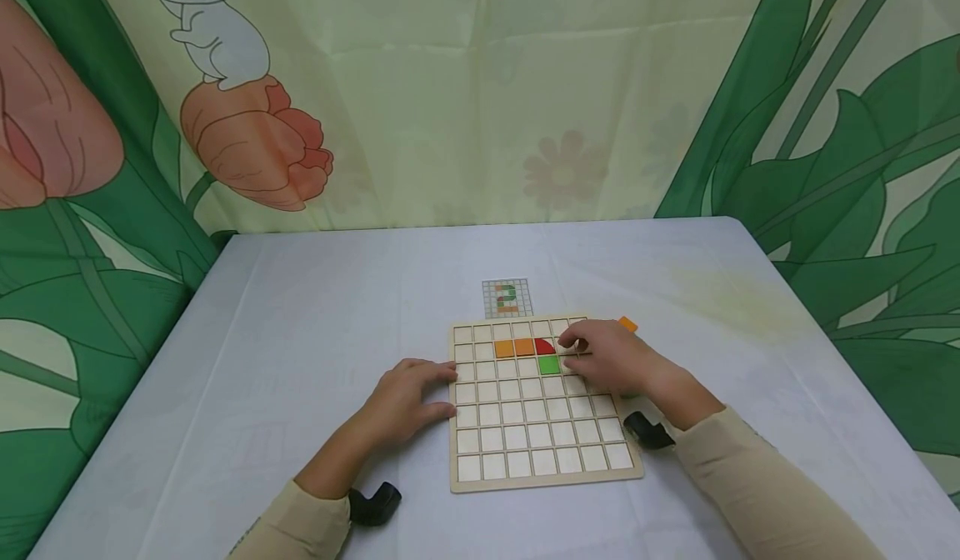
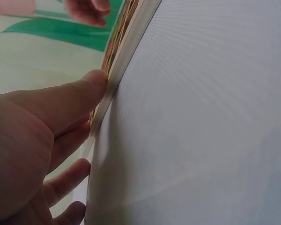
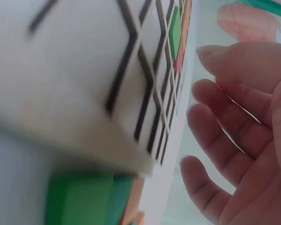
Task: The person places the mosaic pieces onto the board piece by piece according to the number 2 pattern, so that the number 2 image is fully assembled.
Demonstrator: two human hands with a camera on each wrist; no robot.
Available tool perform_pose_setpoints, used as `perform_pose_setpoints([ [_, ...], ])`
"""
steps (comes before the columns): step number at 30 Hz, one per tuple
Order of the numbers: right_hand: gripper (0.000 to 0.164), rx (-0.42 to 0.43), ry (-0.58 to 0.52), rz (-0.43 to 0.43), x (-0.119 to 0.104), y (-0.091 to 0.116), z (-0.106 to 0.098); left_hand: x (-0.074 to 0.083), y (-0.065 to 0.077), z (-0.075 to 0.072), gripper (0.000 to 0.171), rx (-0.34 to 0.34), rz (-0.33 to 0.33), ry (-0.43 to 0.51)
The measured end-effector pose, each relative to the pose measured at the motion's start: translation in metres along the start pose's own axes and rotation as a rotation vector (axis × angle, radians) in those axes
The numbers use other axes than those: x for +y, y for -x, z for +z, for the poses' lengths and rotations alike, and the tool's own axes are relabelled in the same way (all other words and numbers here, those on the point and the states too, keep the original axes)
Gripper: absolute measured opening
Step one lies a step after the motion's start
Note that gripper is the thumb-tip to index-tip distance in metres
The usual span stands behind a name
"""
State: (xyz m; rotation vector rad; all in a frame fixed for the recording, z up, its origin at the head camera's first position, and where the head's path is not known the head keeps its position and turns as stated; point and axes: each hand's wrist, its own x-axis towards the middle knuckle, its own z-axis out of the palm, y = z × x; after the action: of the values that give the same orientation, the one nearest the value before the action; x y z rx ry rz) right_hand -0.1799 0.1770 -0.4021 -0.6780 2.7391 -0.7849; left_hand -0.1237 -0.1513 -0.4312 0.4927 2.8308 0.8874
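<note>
A wooden grid board (image 1: pixel 516 439) lies on the table. In its upper rows sit two orange squares (image 1: pixel 514 348), a red quarter-round piece (image 1: pixel 543 347) and, below the red one, a green square (image 1: pixel 550 365). My left hand (image 1: pixel 405 397) touches the board's left edge with thumb and fingertips, the thumb (image 2: pixel 86 91) lying against the rim in the left wrist view. Over the board's upper right hovers my right hand (image 1: pixel 622 356), fingers loosely bent beside the red and green pieces. The right wrist view shows nothing between its thumb and fingers (image 3: pixel 215 136).
Behind the board lies a small card (image 1: pixel 507 297) with a coloured grid pattern. An orange block (image 1: pixel 628 324) shows past the right hand. Green blocks (image 3: pixel 79 199) stand beside the board's edge in the right wrist view. A printed curtain (image 1: pixel 525 85) hangs behind the table.
</note>
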Motion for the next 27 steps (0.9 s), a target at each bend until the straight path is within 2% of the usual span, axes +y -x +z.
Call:
perform_pose_setpoints([
  [7,0.029,0.059,-0.024,0.063,0.015,0.01,-0.016,0.0,0.0,-0.001,0.042,-0.007,0.004,-0.003],
  [13,0.031,0.092,-0.002,0.104,0.03,0.013,-0.024,-0.001,0.0,0.0,0.043,-0.013,-0.003,0.002],
  [21,0.037,0.088,0.027,0.243,0.05,0.01,-0.029,-0.001,-0.001,0.0,0.042,-0.01,-0.008,0.005],
  [27,0.035,0.079,0.016,0.286,0.058,0.01,-0.032,-0.002,-0.002,0.002,0.042,0.002,-0.003,0.002],
])
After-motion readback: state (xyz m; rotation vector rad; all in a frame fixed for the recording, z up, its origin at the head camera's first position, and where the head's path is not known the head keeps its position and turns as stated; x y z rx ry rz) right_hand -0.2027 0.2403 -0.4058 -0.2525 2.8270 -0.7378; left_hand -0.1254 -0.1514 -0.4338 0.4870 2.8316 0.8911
